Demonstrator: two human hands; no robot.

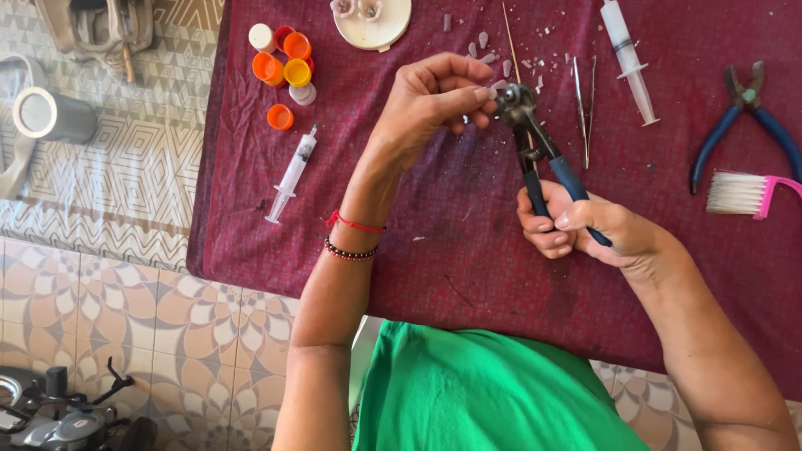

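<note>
I am looking down at my two bare hands working over a maroon cloth (pixel 468 250). My right hand (pixel 585 227) is closing its fingers around the blue handles of a pair of nippers (pixel 535 146), squeezing them together. My left hand (pixel 434 100) is pinching a small pale piece (pixel 499 85) between thumb and fingertips, holding it right at the nippers' metal head. Pale chips (pixel 493 50) are lying scattered on the cloth just beyond. Tweezers (pixel 583 108), a syringe (pixel 629 60), blue pliers (pixel 743 121) and a pink brush (pixel 748 194) are lying to the right; small paint pots (pixel 284 67) are sitting on the left
</note>
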